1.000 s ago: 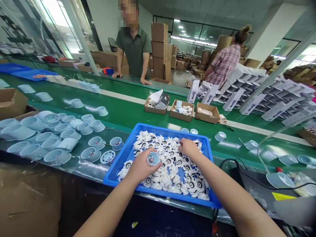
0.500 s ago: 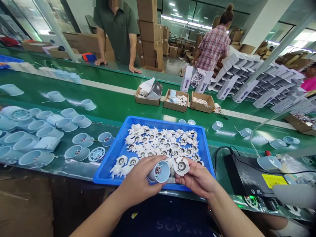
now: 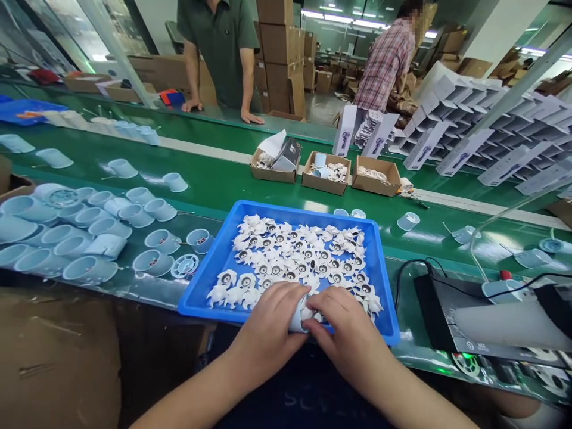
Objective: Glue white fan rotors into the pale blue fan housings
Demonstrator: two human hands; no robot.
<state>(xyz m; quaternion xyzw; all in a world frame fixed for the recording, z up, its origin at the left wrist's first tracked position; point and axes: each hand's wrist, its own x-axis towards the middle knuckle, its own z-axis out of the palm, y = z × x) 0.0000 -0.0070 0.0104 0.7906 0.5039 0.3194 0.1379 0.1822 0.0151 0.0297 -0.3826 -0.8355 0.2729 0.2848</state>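
Observation:
My left hand (image 3: 277, 319) is wrapped round a light-blue cylindrical housing (image 3: 297, 322), its open end turned to the right. Fingers of my right hand (image 3: 342, 319) pinch a white fan impeller (image 3: 306, 308) at that open end. How deep the impeller sits cannot be seen, as my fingers cover most of it. Both hands are over the near edge of a blue tray (image 3: 203, 280), where many more white impellers (image 3: 290, 275) lie in a loose layer.
Light-blue housings (image 3: 89, 269) crowd the bench at left. Three small cardboard boxes (image 3: 325, 186) stand beyond the tray. A black device (image 3: 429, 316) with a cable sits at right. Across the green belt (image 3: 214, 179), a person in a dark green shirt (image 3: 223, 53) leans on the edge.
My right hand has brought the impeller leftward to the mouth of the housing, which has turned to face right. The two hands are now together. The camera view has shifted slightly.

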